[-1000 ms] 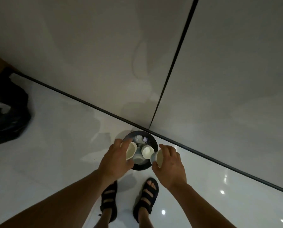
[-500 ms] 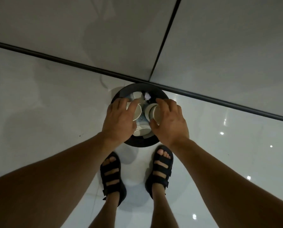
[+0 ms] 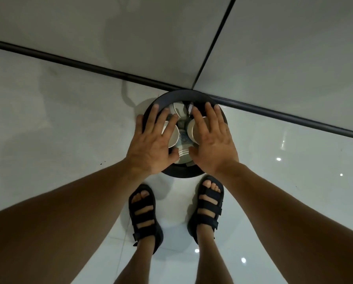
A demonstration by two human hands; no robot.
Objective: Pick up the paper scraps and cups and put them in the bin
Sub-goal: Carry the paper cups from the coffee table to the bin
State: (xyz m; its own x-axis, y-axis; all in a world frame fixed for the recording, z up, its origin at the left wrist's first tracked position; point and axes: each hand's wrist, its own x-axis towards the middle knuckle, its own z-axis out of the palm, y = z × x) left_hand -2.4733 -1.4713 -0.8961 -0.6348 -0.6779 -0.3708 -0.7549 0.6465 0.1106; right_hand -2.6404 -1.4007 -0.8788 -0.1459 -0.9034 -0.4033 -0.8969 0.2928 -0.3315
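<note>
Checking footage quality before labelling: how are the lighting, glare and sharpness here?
Head view: dim, even light; small bright glints dot the glossy floor at right; left hand, right hand, cups and bin are sharp; wide-angle lens stretches the forearms toward the lower corners.

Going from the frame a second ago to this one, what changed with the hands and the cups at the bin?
Each hand gripped a cup above the bin a second ago. Now the left hand and right hand have come down, let go, and lie with straight fingers spread over the cups inside the bin. The bin stayed by the wall, both sandals before it.
</note>
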